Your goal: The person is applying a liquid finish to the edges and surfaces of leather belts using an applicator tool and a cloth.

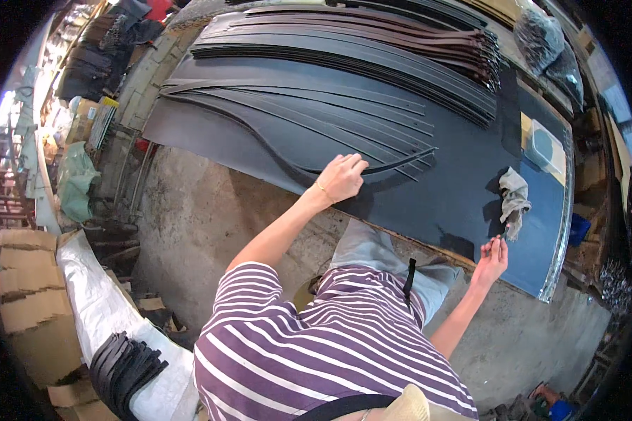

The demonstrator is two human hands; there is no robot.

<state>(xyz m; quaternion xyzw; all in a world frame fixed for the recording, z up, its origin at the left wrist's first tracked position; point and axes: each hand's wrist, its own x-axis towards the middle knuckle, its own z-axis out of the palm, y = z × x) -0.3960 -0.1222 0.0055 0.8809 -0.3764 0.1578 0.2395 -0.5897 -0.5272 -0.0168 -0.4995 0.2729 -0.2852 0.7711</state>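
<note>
My left hand [343, 177] is closed around a long black leather strap [274, 152] near the front edge of the table. The strap bows off to the far left, and its short end [400, 160] sticks out to the right of my fingers. Beyond it, several more black straps [309, 116] lie fanned out on the dark table top. My right hand [494, 258] is closed in a pinch at the table's front right edge. What it pinches is small and too unclear to name. Just beyond those fingers lies a crumpled grey rag [515, 200].
Stacked black straps [344, 67] and brown straps [372, 35] cover the far side of the table [428, 210]. A clear plastic container [543, 145] stands at the right. Dark strips [123, 372] hang over a white sheet [95, 295] at the lower left, beside brown cardboard [35, 295].
</note>
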